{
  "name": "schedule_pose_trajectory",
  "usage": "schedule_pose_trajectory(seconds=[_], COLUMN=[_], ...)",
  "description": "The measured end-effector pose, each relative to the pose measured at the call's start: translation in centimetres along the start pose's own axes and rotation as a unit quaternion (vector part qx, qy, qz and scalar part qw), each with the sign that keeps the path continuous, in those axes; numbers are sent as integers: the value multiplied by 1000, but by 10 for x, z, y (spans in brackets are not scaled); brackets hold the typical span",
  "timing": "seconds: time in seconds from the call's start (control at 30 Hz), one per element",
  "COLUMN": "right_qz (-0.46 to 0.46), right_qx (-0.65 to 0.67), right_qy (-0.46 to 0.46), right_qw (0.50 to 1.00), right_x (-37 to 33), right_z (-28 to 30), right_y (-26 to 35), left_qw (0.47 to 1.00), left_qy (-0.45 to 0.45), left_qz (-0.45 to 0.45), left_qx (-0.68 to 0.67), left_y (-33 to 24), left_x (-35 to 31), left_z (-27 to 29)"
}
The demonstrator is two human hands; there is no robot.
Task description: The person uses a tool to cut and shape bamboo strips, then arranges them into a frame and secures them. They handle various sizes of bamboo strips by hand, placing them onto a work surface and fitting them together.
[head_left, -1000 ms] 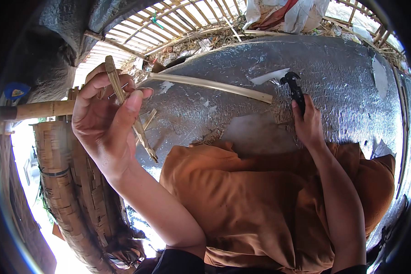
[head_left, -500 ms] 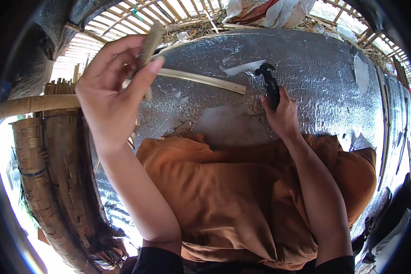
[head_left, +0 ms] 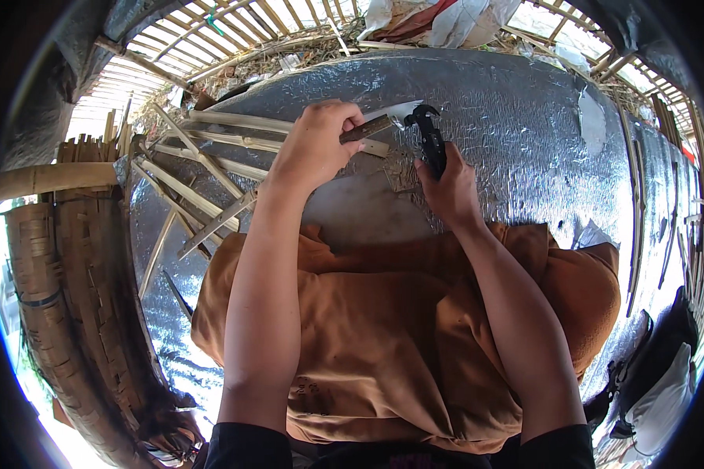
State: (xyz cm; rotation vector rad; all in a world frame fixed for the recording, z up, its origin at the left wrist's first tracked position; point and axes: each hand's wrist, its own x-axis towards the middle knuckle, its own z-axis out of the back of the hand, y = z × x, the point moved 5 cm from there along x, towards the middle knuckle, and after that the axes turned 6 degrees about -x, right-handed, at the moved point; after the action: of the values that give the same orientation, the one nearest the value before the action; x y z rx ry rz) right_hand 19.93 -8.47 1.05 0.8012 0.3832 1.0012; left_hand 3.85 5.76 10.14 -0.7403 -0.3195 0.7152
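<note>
My left hand is closed around a short brown stick, which looks like split bamboo or wood. The stick points right, and its pale end meets or nearly meets the head of a small black claw hammer. I cannot tell whether they touch. The hammer's handle is gripped in my right hand, head upward. Beneath both hands lies a silver foil mat. Just past my left wrist, a pale split-bamboo slat sticks out to the right.
Loose bamboo slats lie crisscrossed on the mat at the left. Brown cloth covers my lap. Rolled woven bamboo stands at far left, under a bamboo pole. A slatted bamboo wall closes the far side.
My left hand has come down and to the right, bringing the stick from high up to the hammer head. This uncovers the slats at the left. The view has shifted slightly.
</note>
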Motion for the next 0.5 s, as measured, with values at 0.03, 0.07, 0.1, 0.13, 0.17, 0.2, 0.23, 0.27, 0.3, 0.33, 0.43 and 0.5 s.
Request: schedule_pose_trajectory(seconds=[0.03,0.07,0.1,0.13,0.17,0.2,0.23,0.27,0.3,0.33,0.43,0.5], right_qz=[2,-7,-15,-13,-13,-13,-10,-23,-35,-31,-30,-26], right_qx=[3,-4,-10,-8,-17,-26,-27,-20,-13,-14,0,-25], right_qy=[1,6,10,10,10,10,11,18,24,27,39,30], right_qw=[1000,1000,1000,1000,1000,1000,1000,999,999,999,999,999], right_x=[0,0,1,1,1,1,1,1,1,1,2,2], right_z=[1,3,4,3,2,2,2,0,-1,0,2,4], right_y=[1,0,-1,0,0,0,1,2,3,4,6,6], left_qw=[1000,1000,1000,999,999,999,998,997,997,995,989,987], left_qy=[13,27,26,33,39,36,47,56,52,76,116,132], left_qz=[7,13,13,11,9,9,29,50,52,67,89,96], left_qx=[-4,-8,-5,6,14,14,-1,-17,-17,-5,13,14], left_y=[2,3,5,7,6,5,7,9,9,10,12,10], left_x=[0,1,1,0,0,-1,-2,-3,-4,-4,-3,-2], left_z=[-4,-8,-11,-13,-14,-14,-15,-15,-14,-17,-20,-20])
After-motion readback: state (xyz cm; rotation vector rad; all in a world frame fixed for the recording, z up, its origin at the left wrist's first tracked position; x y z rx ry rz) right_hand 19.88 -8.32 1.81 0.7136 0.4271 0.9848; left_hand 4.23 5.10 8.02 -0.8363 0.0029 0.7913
